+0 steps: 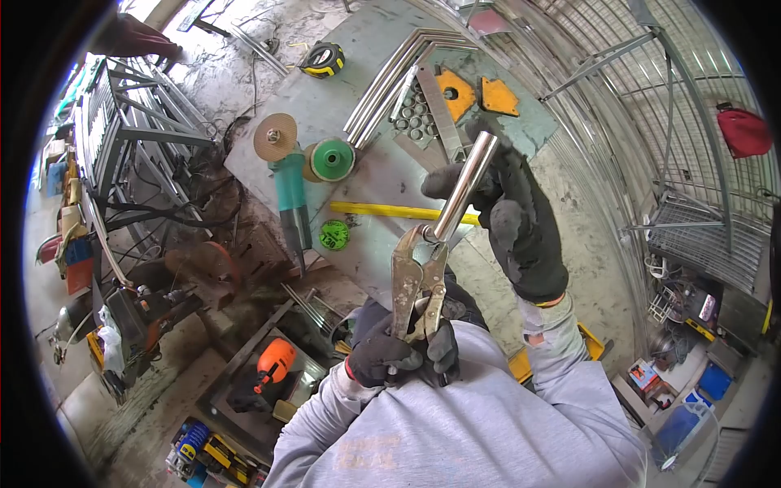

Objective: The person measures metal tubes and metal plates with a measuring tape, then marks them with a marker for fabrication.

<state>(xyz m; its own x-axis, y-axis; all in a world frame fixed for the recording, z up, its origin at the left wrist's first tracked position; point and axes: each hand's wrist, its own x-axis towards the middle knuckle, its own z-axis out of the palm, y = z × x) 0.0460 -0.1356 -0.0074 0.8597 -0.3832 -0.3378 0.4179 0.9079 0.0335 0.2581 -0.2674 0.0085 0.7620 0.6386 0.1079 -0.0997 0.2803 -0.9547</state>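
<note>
My left hand (390,351), in a black glove, is closed around the handles of worn locking pliers (404,281) in front of my chest. The pliers' jaws meet the lower end of a short shiny metal tube (465,187), which slants up to the right. Around the tube's upper part, my right hand (525,232), also gloved, has its fingers bent, one passing behind it. Beyond lies a metal table (378,175) with a yellow bar (390,211), a green tape roll (333,235) and an angle grinder (290,191).
Bent tubes (390,77), short tube pieces (415,122), orange magnetic squares (498,97) and a tape measure (323,59) lie on the table. Metal frames (134,122) stand left; a wire-mesh panel (691,73) rises right. Another person's gloved hand (138,37) shows top left.
</note>
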